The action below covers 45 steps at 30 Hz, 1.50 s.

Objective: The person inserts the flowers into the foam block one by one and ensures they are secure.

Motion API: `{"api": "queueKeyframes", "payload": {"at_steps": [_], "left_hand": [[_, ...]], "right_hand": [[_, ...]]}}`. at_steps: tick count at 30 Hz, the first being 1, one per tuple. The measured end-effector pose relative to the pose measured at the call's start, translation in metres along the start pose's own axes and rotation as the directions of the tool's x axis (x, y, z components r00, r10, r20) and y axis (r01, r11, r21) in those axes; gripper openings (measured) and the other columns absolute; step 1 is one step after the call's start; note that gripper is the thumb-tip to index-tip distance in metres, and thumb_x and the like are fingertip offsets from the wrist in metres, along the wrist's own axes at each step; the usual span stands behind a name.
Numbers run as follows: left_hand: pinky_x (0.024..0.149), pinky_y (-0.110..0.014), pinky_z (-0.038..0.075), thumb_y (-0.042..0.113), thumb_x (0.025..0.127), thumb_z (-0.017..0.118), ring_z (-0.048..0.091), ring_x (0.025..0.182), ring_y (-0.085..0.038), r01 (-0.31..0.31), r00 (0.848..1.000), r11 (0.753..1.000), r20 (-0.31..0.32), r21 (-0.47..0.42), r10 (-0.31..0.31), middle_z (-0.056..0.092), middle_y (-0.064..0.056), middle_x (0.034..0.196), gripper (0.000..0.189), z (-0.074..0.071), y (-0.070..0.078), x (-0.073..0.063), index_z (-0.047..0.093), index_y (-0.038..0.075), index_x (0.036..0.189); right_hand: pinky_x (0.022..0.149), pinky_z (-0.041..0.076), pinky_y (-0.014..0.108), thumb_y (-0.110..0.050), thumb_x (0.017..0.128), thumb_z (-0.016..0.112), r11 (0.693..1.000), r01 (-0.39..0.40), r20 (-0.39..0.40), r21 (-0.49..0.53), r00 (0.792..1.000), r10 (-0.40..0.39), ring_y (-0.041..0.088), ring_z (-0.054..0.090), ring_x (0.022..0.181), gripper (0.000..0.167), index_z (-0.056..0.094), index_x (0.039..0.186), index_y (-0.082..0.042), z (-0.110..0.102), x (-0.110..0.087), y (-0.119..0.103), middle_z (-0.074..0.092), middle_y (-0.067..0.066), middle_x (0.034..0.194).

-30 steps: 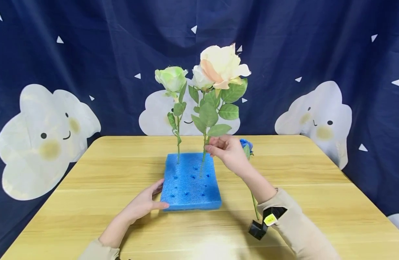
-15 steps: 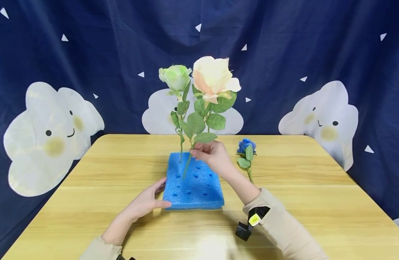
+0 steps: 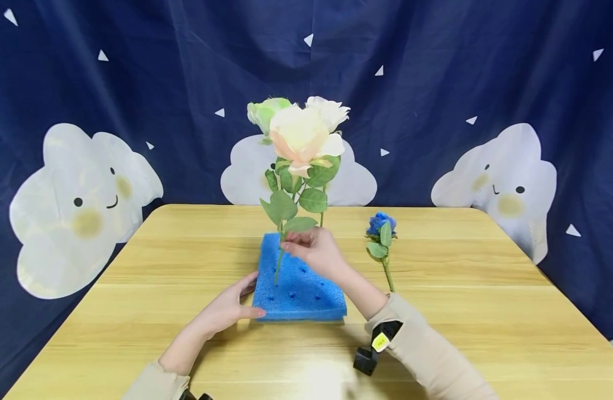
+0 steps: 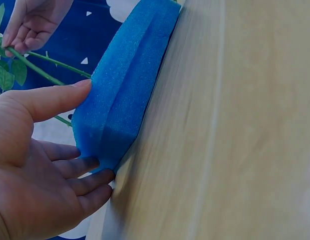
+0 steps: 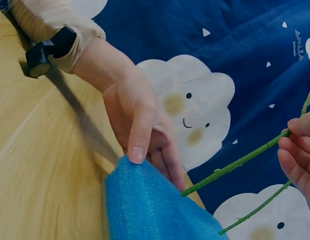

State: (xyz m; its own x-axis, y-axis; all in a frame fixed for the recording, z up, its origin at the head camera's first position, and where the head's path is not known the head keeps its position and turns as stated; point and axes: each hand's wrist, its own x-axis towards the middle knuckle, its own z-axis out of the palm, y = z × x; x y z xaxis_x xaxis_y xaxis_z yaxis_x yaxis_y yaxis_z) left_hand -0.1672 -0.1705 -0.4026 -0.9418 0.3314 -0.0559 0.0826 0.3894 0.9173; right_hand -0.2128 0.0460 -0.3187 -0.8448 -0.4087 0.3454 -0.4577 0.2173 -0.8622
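In the head view my right hand (image 3: 313,253) pinches the green stem (image 3: 279,266) of a large cream-and-peach artificial rose (image 3: 301,136). The stem's lower end (image 5: 187,192) hangs close over the blue foam block (image 3: 306,311) in the right wrist view. My left hand (image 3: 229,305) grips the block's near left corner, with the thumb (image 4: 69,97) on its upper edge and the fingers (image 4: 87,182) along its side. A green-white rose (image 3: 264,111) and a white rose (image 3: 331,111) stand upright in the block's far part, partly hidden behind the peach one.
A blue rose (image 3: 381,225) lies on the wooden table (image 3: 461,311) to the right of the block. Several small holes dot the top of the foam. Behind the table hangs a dark blue curtain (image 3: 416,50) with smiling clouds.
My right hand has carried the peach rose left and lower, over the foam's left part. The white rose and the blue rose have come into fuller view. The left hand keeps its hold.
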Motion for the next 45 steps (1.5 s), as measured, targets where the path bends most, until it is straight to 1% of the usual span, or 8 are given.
{"api": "queueKeyframes", "payload": {"at_steps": [7,12,15,19,25,34,37,45], "left_hand": [[0.106,-0.054,0.025,0.014,0.075,0.076,0.032,0.129,-0.042,-0.002,1.0,1.0,0.004,-0.011,0.002,0.031,-0.026,0.143,0.087,0.001,-0.001,0.002,0.025,-0.005,0.143],[0.106,-0.053,0.025,0.014,0.075,0.076,0.031,0.129,-0.042,-0.004,1.0,1.0,0.002,-0.009,0.004,0.031,-0.027,0.143,0.088,0.001,-0.002,0.002,0.023,-0.006,0.143],[0.106,-0.054,0.024,0.015,0.075,0.076,0.031,0.129,-0.042,-0.002,1.0,1.0,0.002,-0.006,0.002,0.031,-0.027,0.143,0.089,0.0,-0.002,0.001,0.023,-0.006,0.143],[0.106,-0.054,0.024,0.016,0.076,0.076,0.031,0.129,-0.043,-0.004,1.0,1.0,0.001,0.0,0.004,0.031,-0.027,0.143,0.089,0.0,-0.002,0.001,0.023,-0.006,0.143],[0.106,-0.054,0.025,0.016,0.075,0.076,0.033,0.128,-0.043,-0.027,1.0,1.0,0.001,0.012,0.027,0.032,-0.028,0.142,0.089,0.0,-0.003,0.001,0.023,-0.007,0.143],[0.105,-0.054,0.025,0.016,0.075,0.076,0.032,0.129,-0.043,-0.029,1.0,1.0,0.01,0.013,0.029,0.031,-0.028,0.143,0.089,0.0,-0.003,0.001,0.023,-0.008,0.143],[0.106,-0.054,0.025,0.016,0.075,0.076,0.031,0.129,-0.043,-0.029,1.0,0.999,0.012,0.014,0.029,0.031,-0.028,0.143,0.089,0.0,-0.003,0.001,0.023,-0.008,0.143],[0.106,-0.054,0.024,0.014,0.076,0.076,0.031,0.129,-0.044,-0.024,1.0,1.0,0.008,0.003,0.024,0.03,-0.029,0.143,0.088,-0.001,-0.002,0.001,0.023,-0.008,0.142]], "right_hand": [[0.058,0.053,0.03,-0.003,0.085,0.064,1.0,0.021,0.007,0.004,1.0,-0.021,0.015,0.065,0.068,0.01,0.067,0.084,0.006,0.004,0.0,0.008,0.068,0.015,0.078],[0.056,0.05,0.023,-0.003,0.085,0.064,0.999,0.038,-0.007,0.012,0.999,-0.038,0.029,0.064,0.07,0.009,0.065,0.083,0.006,0.003,0.002,0.014,0.067,0.017,0.077],[0.058,0.051,0.024,-0.002,0.084,0.065,0.999,0.046,-0.012,0.01,0.999,-0.046,0.029,0.065,0.072,0.008,0.065,0.082,0.005,0.001,0.003,0.016,0.067,0.015,0.077],[0.058,0.051,0.023,-0.002,0.084,0.065,0.999,0.052,-0.012,-0.004,0.999,-0.052,0.023,0.065,0.071,0.008,0.066,0.083,0.006,-0.001,0.003,0.017,0.067,0.013,0.077],[0.051,0.044,0.019,-0.002,0.084,0.065,0.996,0.075,0.032,-0.04,0.997,-0.074,0.025,0.059,0.063,0.009,0.069,0.084,0.006,0.002,0.001,0.018,0.068,0.016,0.079],[0.058,0.051,0.021,-0.003,0.083,0.066,0.989,0.094,0.089,-0.118,0.993,-0.084,0.019,0.065,0.074,0.004,0.068,0.085,0.0,0.01,-0.003,0.026,0.069,0.009,0.083],[0.055,0.05,0.022,-0.004,0.084,0.066,0.99,0.083,0.085,-0.111,0.994,-0.074,0.019,0.065,0.074,0.004,0.069,0.085,-0.001,0.011,-0.003,0.029,0.068,0.007,0.082],[0.06,0.05,0.023,-0.008,0.084,0.067,0.991,0.088,0.083,-0.097,0.993,-0.08,0.013,0.062,0.077,0.005,0.067,0.085,-0.003,0.015,-0.003,0.03,0.067,0.005,0.081]]}}
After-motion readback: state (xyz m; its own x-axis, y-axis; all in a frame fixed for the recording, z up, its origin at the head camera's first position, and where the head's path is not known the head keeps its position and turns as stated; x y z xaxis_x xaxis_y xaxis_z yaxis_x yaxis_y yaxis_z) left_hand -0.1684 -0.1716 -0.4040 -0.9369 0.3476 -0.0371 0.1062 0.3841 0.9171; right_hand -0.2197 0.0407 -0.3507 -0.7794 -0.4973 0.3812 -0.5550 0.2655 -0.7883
